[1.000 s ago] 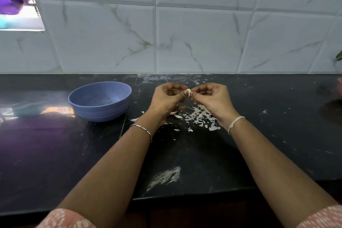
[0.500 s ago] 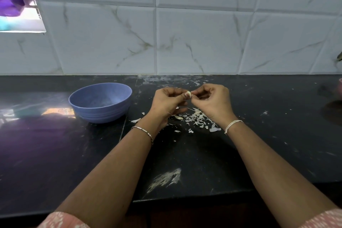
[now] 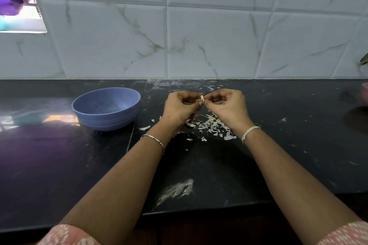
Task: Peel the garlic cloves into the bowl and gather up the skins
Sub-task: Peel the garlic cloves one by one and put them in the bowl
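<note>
pinching one clove (image 3: 202,97) near one bowl (image 3: 107,119)

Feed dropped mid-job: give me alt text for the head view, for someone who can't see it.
The left hand and right hand pinch one garlic clove between them above a black countertop. Loose garlic skins lie scattered beneath them, and a blue bowl stands apart to their left.
</note>
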